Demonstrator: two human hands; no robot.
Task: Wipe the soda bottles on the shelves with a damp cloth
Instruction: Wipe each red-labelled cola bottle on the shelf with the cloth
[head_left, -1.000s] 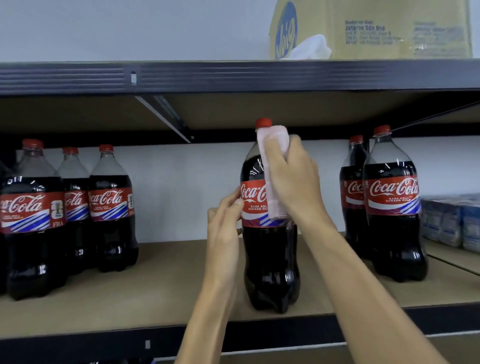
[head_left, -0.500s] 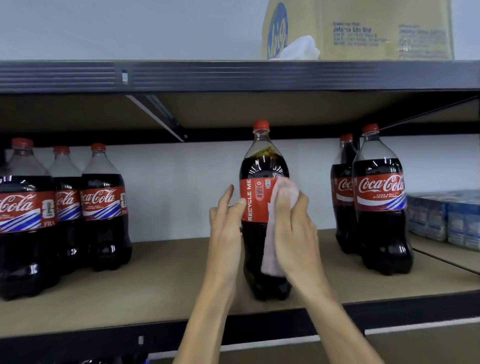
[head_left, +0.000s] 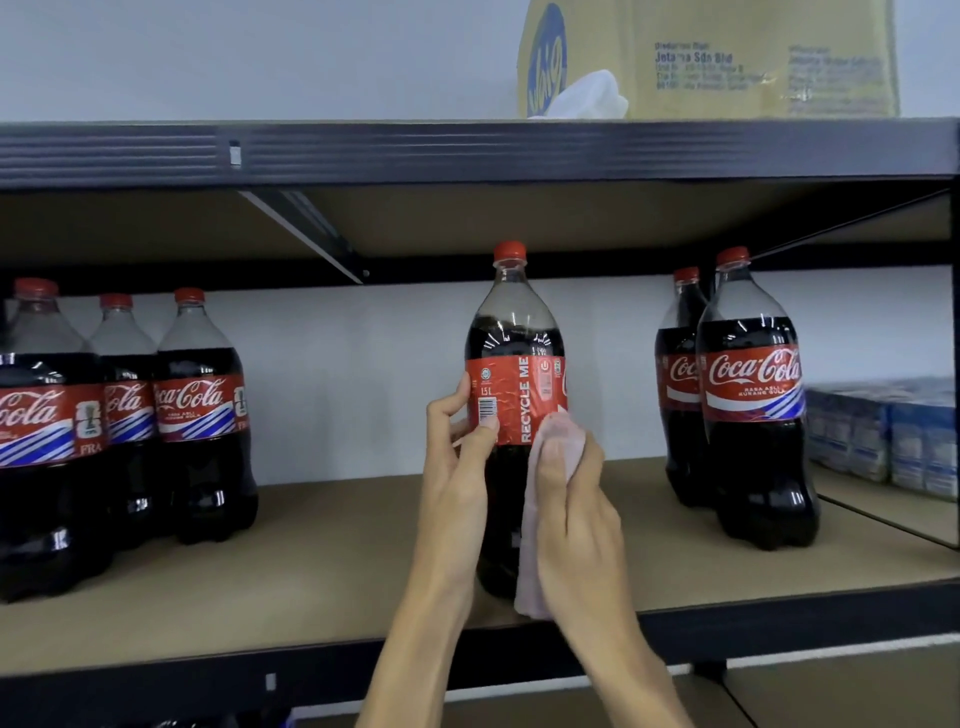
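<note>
A soda bottle (head_left: 514, 343) is standing upright on the shelf (head_left: 311, 587), its "RECYCLE ME" label facing out. The left hand (head_left: 457, 483) is gripping its left side at the label, thumb on the barcode. The right hand (head_left: 576, 514) is pressing a pink cloth (head_left: 532, 582) against its lower right. Three bottles (head_left: 200, 415) are standing well to the left, two bottles (head_left: 753, 415) to the right, near blue cartons (head_left: 883, 436).

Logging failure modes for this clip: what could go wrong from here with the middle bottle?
1. The middle bottle stands close to the front edge of the shelf. The left hand grips it only at the label, so a firm wipe might tip it forward.
2. The cloth in the right hand hangs loose down to the bottle's base and could snag under it.
</note>
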